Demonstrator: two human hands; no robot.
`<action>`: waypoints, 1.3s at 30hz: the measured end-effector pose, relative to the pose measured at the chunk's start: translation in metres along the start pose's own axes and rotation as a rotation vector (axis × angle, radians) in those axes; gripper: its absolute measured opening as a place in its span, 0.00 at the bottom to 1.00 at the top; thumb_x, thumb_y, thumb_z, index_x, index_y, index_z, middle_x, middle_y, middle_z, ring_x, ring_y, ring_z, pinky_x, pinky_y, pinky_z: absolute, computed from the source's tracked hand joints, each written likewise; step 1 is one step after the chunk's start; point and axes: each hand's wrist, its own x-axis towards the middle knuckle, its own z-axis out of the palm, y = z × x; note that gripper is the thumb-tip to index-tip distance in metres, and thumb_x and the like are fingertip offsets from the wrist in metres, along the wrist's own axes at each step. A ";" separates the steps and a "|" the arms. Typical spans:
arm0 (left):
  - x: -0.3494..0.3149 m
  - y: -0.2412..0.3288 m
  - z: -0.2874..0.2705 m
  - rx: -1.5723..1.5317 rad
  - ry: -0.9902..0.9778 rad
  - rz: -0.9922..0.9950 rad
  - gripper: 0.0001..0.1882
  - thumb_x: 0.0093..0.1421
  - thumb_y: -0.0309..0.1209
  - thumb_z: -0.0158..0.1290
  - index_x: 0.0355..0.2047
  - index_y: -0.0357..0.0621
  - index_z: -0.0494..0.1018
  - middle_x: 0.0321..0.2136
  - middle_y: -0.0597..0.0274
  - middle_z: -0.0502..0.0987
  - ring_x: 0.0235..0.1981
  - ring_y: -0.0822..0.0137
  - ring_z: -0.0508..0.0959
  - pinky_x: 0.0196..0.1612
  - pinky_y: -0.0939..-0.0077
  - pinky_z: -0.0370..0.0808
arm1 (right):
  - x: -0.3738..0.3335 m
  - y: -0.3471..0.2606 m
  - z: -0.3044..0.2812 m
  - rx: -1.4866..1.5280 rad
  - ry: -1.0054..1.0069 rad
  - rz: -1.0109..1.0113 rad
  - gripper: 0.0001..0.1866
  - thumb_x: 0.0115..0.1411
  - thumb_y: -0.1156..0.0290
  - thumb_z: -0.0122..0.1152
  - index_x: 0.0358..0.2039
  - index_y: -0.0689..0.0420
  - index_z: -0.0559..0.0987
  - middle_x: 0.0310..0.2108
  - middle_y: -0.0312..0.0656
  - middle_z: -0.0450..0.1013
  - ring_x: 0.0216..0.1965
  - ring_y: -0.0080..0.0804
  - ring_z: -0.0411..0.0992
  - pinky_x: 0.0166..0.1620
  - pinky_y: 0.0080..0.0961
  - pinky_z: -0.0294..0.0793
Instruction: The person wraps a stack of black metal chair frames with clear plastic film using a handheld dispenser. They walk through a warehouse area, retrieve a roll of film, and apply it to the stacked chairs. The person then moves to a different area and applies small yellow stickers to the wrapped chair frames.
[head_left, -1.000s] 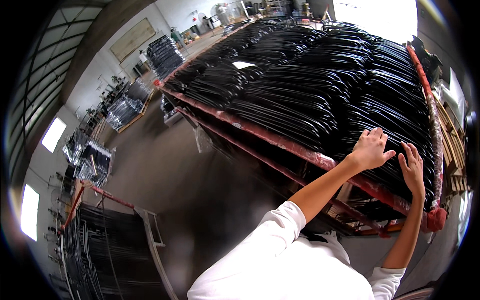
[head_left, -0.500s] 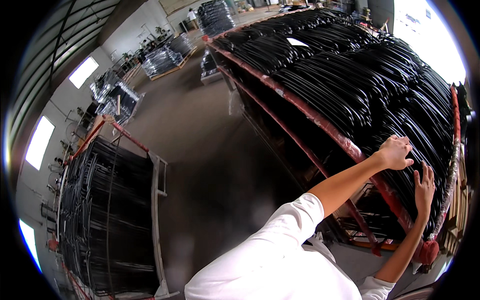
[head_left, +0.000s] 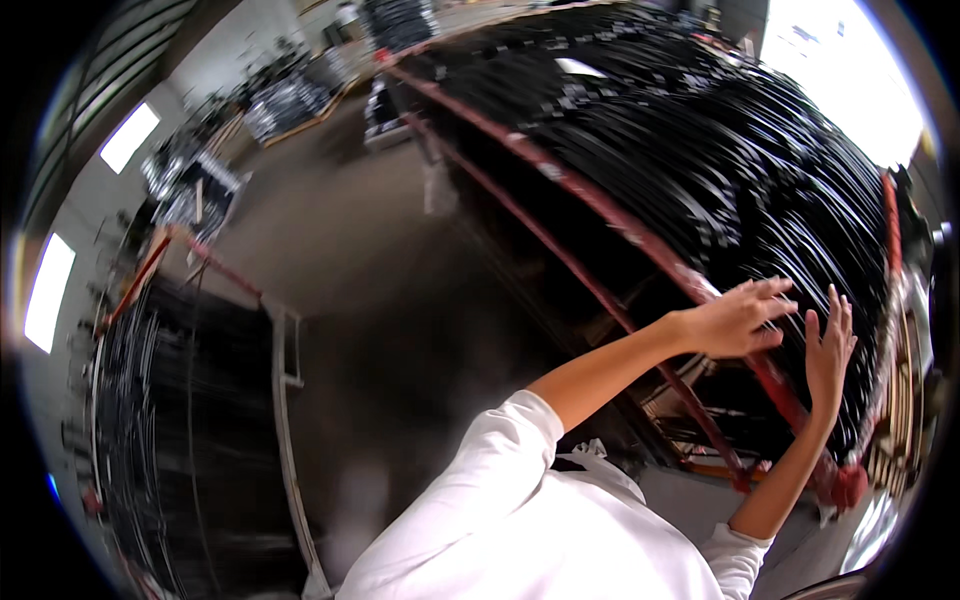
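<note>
Rows of glossy black bent rods or tubes (head_left: 640,150) lie heaped and overlapping in a large red-framed rack. My left hand (head_left: 738,318) is above the rack's near red rail (head_left: 600,200), fingers spread toward the rods and nothing in it. To its right, my right hand (head_left: 828,355) points its fingers up over the near end of the pile, also open. Whether either hand touches the rods I cannot tell; motion smears them. A small white sheet (head_left: 580,68) lies on top of the pile farther back.
A second rack of black pieces (head_left: 150,430), with a pale upright post (head_left: 285,430), stands at the left. Grey floor (head_left: 370,190) runs between the racks. Plastic-wrapped pallet loads (head_left: 290,105) stand farther back. A red rail (head_left: 890,230) bounds the pile's right side.
My left hand has drawn back left toward the near rail, its fingers more spread. My right hand has shifted slightly left and up. The whole view has swung a little.
</note>
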 end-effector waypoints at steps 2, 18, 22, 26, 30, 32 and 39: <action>-0.054 0.009 -0.036 -0.022 0.012 0.003 0.23 0.59 0.39 0.47 0.51 0.39 0.64 0.56 0.41 0.56 0.57 0.49 0.58 0.58 0.61 0.55 | 0.004 -0.035 0.002 0.144 0.109 -0.212 0.25 0.62 0.56 0.41 0.59 0.48 0.59 0.58 0.47 0.55 0.62 0.42 0.48 0.60 0.45 0.46; -0.599 0.174 -0.165 0.272 0.884 -1.597 0.17 0.60 0.33 0.43 0.49 0.43 0.67 0.46 0.51 0.69 0.47 0.54 0.70 0.48 0.70 0.67 | -0.135 -0.548 0.059 0.327 -1.076 -1.611 0.27 0.56 0.58 0.52 0.54 0.53 0.64 0.51 0.49 0.64 0.55 0.42 0.60 0.59 0.44 0.52; -0.636 0.215 -0.140 0.284 1.257 -1.682 0.17 0.61 0.34 0.44 0.50 0.44 0.67 0.48 0.53 0.69 0.49 0.56 0.69 0.50 0.70 0.65 | -0.175 -0.615 0.079 0.209 -1.025 -1.808 0.26 0.56 0.58 0.51 0.55 0.53 0.64 0.51 0.47 0.64 0.54 0.41 0.61 0.59 0.44 0.51; -0.648 0.224 -0.116 0.234 1.511 -1.633 0.18 0.61 0.36 0.44 0.50 0.45 0.66 0.48 0.53 0.68 0.51 0.58 0.68 0.52 0.70 0.64 | -0.206 -0.679 0.078 0.163 -1.121 -2.004 0.26 0.58 0.57 0.48 0.55 0.53 0.63 0.52 0.46 0.64 0.54 0.41 0.61 0.60 0.44 0.49; -0.659 0.229 -0.117 0.044 1.637 -1.589 0.18 0.62 0.36 0.44 0.51 0.46 0.66 0.50 0.55 0.68 0.52 0.61 0.67 0.51 0.67 0.65 | -0.230 -0.736 0.079 0.093 -1.205 -2.104 0.26 0.59 0.57 0.47 0.56 0.53 0.62 0.53 0.46 0.63 0.55 0.42 0.60 0.61 0.45 0.48; -0.669 0.236 -0.130 0.049 1.651 -1.646 0.19 0.62 0.37 0.45 0.52 0.46 0.66 0.50 0.55 0.68 0.52 0.61 0.67 0.51 0.68 0.65 | -0.243 -0.768 0.084 0.080 -1.234 -2.134 0.25 0.59 0.57 0.46 0.56 0.53 0.62 0.53 0.46 0.64 0.55 0.42 0.60 0.61 0.45 0.48; -0.761 0.248 -0.200 0.240 1.670 -1.794 0.18 0.61 0.34 0.43 0.51 0.43 0.65 0.50 0.53 0.68 0.52 0.57 0.67 0.53 0.69 0.63 | -0.285 -0.912 0.127 0.351 -1.303 -2.077 0.23 0.58 0.60 0.48 0.53 0.56 0.66 0.50 0.49 0.66 0.52 0.45 0.63 0.58 0.41 0.54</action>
